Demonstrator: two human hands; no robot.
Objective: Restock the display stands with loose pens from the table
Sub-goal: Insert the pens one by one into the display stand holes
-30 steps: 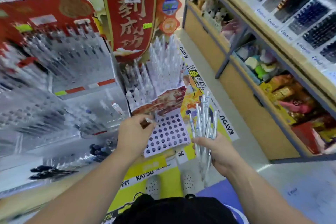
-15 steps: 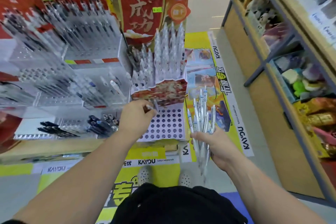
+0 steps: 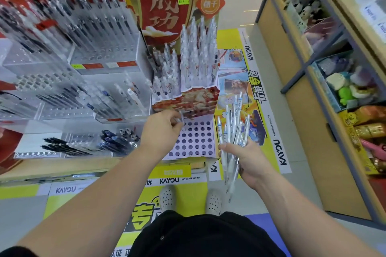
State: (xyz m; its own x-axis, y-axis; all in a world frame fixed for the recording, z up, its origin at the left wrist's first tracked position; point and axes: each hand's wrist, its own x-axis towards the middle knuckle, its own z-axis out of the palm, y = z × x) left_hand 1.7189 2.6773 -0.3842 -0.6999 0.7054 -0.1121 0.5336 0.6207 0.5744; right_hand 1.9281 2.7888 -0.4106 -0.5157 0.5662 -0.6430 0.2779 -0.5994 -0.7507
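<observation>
My right hand grips a fanned bundle of white pens, tips pointing up and away. My left hand pinches a single clear pen over the top-left corner of a lilac stand full of round holes. Behind that stand, a red tiered stand holds several upright clear pens. How far the single pen sits in a hole is hidden by my fingers.
Clear acrylic racks of pens fill the left side, with dark pens lying in the lowest tray. A tall red sign rises behind. A wooden shelf unit with toys stands to the right across the aisle.
The view has tilted downward, showing more floor and my shoes. My left hand stays at the lilac stand's upper-left corner with the single pen. The right hand's bundle has barely shifted.
</observation>
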